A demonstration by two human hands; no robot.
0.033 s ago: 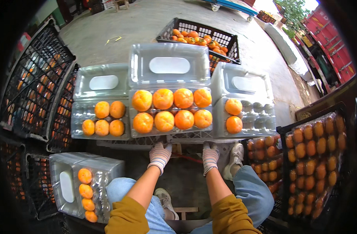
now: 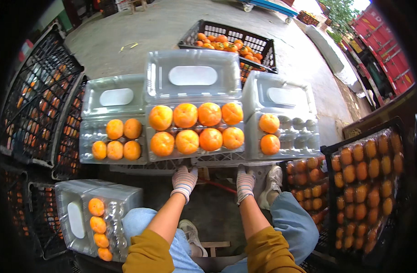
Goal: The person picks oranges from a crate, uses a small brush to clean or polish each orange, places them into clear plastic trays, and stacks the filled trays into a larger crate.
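Note:
My left hand (image 2: 184, 183) and my right hand (image 2: 245, 184) wear striped knit gloves. Both reach to the front edge of a white lattice crate (image 2: 172, 164), fingers bent in against it; the fingertips are partly hidden. On top, a clear tray (image 2: 194, 152) holds two full rows of orange persimmons (image 2: 185, 114) in front of a stack of clear trays. The left clear tray (image 2: 87, 136) has several persimmons and some bare cups. In the right clear tray (image 2: 304, 141) sit two persimmons in the left column.
By my left knee, a clear tray stack (image 2: 74, 195) carries one row of persimmons. Black crates (image 2: 40, 100) with fruit rise at left. Wrapped fruit packs (image 2: 363, 182) stand in crates at right. A black crate (image 2: 194, 34) of loose persimmons lies beyond the trays.
The whole view has shifted slightly left. My hands stay at the crate's front edge, and the persimmons keep their places in the trays.

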